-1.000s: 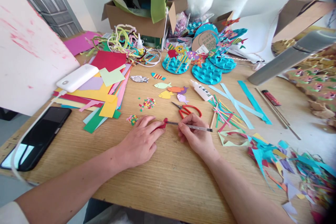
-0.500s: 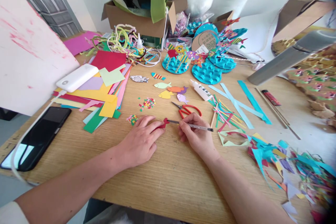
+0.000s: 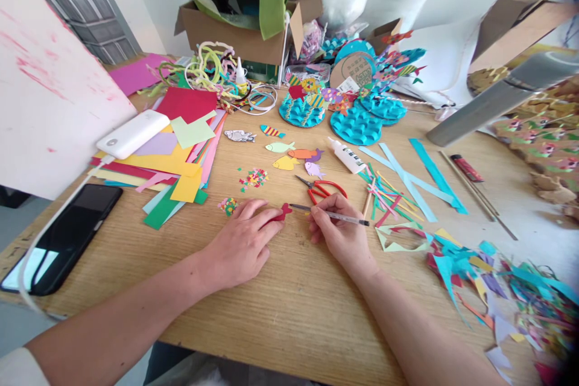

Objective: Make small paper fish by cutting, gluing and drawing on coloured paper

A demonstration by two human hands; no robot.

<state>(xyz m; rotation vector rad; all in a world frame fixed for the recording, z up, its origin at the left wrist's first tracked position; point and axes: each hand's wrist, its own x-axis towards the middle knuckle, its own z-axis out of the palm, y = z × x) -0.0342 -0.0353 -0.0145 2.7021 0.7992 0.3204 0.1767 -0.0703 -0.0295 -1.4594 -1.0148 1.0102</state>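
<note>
My left hand [image 3: 246, 241] lies on the wooden table, its fingertips pressing down a small red paper fish [image 3: 284, 211]. Only the fish's tail end shows; the rest is under my fingers. In a pinch grip, my right hand [image 3: 341, 232] holds a slim grey pen [image 3: 348, 218], with the tip pointing left just beside the red tail. Red-handled scissors [image 3: 319, 188] lie open right behind my right hand. Beyond them rest cut-out paper fish, among them a yellow fish [image 3: 286, 163] and an orange fish [image 3: 304, 154]. Colourful paper dots [image 3: 254, 178] lie in small heaps near my left fingers.
A stack of coloured paper [image 3: 190, 102] with a white power bank [image 3: 133, 134] sits on the left, near a phone [image 3: 67, 235]. A glue bottle [image 3: 347, 155], paper strips [image 3: 407, 181] and scraps [image 3: 465, 265] spread rightward. Blue egg-tray bases [image 3: 355, 123] stand at the back.
The pen tip has drawn back slightly from the red tail to the right. My left hand stays in place on the fish.
</note>
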